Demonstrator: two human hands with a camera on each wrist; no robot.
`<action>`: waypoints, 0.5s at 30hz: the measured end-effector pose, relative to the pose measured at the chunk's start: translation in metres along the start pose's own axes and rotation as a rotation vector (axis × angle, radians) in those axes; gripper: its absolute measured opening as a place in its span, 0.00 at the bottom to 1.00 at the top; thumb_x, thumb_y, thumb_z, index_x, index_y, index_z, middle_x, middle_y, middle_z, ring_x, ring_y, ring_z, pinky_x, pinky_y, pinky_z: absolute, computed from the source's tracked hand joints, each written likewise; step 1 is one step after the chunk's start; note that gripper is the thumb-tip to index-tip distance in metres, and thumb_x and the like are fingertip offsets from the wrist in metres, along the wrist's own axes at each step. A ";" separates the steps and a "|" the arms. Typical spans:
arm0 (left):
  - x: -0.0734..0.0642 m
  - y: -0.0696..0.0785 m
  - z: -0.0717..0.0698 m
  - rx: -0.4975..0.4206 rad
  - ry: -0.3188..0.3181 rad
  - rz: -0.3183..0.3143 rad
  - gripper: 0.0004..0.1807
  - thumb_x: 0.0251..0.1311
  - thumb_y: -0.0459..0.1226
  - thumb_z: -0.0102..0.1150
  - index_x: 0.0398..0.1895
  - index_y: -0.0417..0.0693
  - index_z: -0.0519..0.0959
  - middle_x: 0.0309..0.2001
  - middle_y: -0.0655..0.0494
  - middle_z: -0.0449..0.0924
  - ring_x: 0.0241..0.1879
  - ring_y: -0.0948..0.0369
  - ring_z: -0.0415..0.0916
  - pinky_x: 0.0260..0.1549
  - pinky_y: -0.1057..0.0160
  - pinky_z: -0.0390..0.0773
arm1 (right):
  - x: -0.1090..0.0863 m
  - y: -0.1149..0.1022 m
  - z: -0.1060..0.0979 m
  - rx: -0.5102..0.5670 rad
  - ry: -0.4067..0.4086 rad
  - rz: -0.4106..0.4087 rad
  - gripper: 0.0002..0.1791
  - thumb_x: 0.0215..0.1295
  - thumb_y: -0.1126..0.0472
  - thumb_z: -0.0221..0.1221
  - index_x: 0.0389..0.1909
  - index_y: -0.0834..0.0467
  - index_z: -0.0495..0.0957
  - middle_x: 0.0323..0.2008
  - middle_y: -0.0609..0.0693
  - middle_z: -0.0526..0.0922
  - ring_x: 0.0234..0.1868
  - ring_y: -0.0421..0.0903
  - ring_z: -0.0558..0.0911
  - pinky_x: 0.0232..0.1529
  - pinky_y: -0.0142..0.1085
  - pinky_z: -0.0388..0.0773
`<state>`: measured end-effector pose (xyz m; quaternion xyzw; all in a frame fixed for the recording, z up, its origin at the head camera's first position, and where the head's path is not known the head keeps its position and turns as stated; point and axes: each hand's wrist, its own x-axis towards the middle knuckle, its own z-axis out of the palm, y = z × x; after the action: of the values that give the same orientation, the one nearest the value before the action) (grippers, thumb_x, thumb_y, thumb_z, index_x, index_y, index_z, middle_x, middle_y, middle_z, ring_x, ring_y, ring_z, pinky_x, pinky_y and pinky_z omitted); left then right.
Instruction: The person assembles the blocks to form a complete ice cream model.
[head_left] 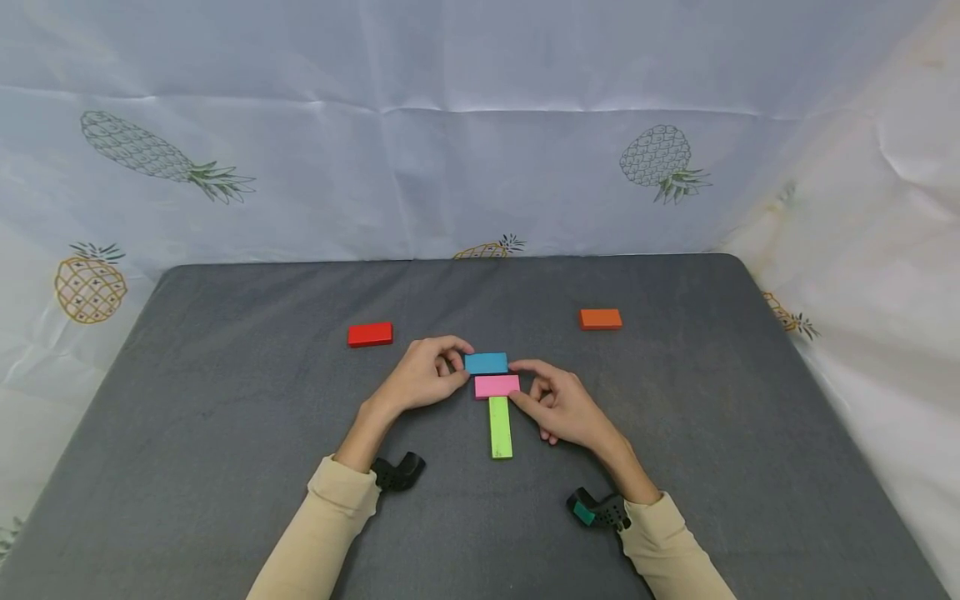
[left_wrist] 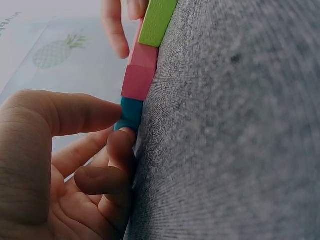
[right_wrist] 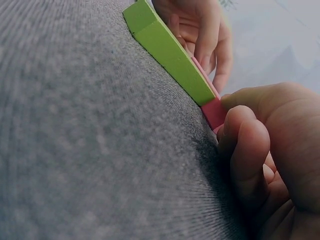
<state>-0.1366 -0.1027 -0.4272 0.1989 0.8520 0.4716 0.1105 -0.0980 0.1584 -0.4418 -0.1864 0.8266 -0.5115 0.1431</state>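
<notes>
A blue block (head_left: 486, 363) lies on the grey table, and my left hand (head_left: 424, 373) holds its left end between thumb and index finger. Just nearer than the blue block is a pink block (head_left: 497, 386). My right hand (head_left: 564, 406) has its thumb at the pink block's near right corner and its index finger at the far side, by the blue block's right end. A lime green block (head_left: 500, 427) runs from the pink block's near edge toward the body, forming a T. In the right wrist view my right thumb partly covers the pink block (right_wrist: 213, 114).
Beyond my left hand lies a red block (head_left: 370, 334). An orange block (head_left: 600, 319) sits toward the back right. Behind the grey table (head_left: 247, 350) hangs a pale cloth (head_left: 480, 183) printed with pineapples.
</notes>
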 end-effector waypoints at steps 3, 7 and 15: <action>0.001 0.000 0.001 -0.002 -0.006 0.000 0.14 0.62 0.30 0.62 0.52 0.39 0.82 0.33 0.50 0.82 0.18 0.66 0.70 0.24 0.70 0.72 | 0.000 0.000 0.000 0.007 -0.002 -0.006 0.24 0.73 0.58 0.62 0.68 0.54 0.72 0.19 0.50 0.77 0.08 0.40 0.75 0.12 0.41 0.76; 0.002 0.000 0.002 -0.003 -0.008 0.005 0.14 0.62 0.31 0.62 0.52 0.39 0.82 0.33 0.50 0.82 0.18 0.66 0.70 0.24 0.70 0.72 | 0.000 0.000 0.000 0.022 -0.002 -0.021 0.25 0.73 0.58 0.62 0.69 0.54 0.70 0.19 0.50 0.77 0.08 0.40 0.75 0.11 0.41 0.76; 0.002 0.003 0.003 -0.003 -0.002 0.005 0.15 0.62 0.31 0.63 0.52 0.39 0.83 0.33 0.50 0.82 0.18 0.67 0.69 0.22 0.70 0.71 | 0.000 0.002 -0.001 0.026 0.004 -0.020 0.24 0.76 0.58 0.58 0.69 0.54 0.70 0.18 0.51 0.77 0.08 0.39 0.75 0.11 0.41 0.76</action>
<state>-0.1369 -0.0981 -0.4261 0.2014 0.8505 0.4732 0.1102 -0.0990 0.1598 -0.4432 -0.1915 0.8182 -0.5241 0.1387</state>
